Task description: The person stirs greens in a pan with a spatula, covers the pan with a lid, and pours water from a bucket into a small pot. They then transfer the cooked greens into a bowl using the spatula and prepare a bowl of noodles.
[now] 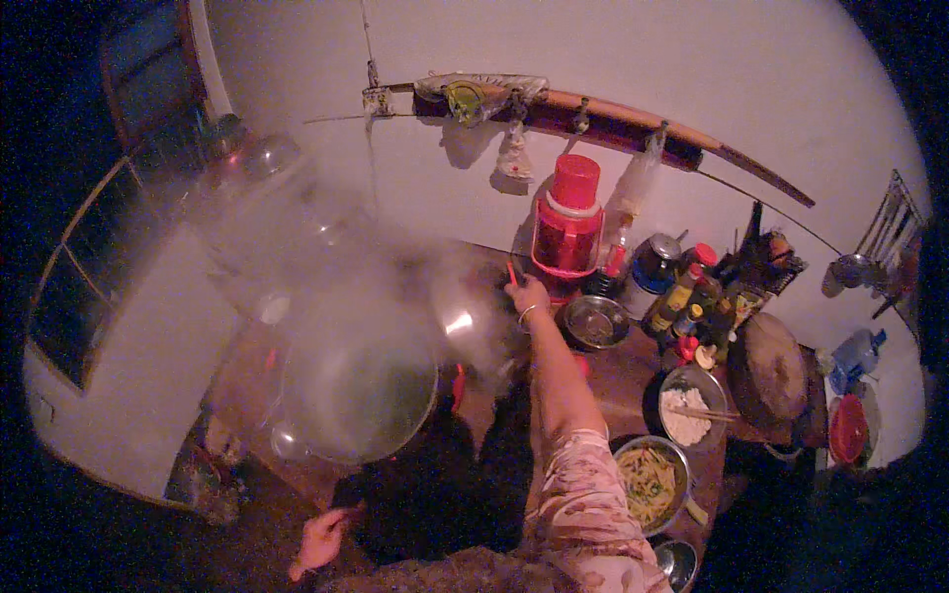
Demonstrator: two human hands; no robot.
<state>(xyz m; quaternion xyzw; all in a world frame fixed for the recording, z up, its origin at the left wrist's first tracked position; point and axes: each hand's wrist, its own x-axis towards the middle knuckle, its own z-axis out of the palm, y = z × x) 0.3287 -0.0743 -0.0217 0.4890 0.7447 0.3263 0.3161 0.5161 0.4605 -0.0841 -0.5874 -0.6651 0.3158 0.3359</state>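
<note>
Thick steam rises from a large round pan (363, 396) before me, hiding most of its contents. My right hand (528, 293) is stretched out beyond it, fingers curled around a slim red object (511, 273), perhaps a handle. What this red piece belongs to is unclear. Close to that hand is a shiny metal surface (460, 322), blurred by the steam. A red handle (458, 387) juts out at the pan's right side. My left hand (324, 540) hangs low at the left, near my dark clothing, its fingers partly hidden.
A red thermos jug (569, 222) stands against the wall, near a metal bowl (595, 323). Several bottles (675, 300) crowd the right. White food with chopsticks (686, 415), a pot of cooked strips (646, 485) and a round wooden board (771, 367) sit along the table.
</note>
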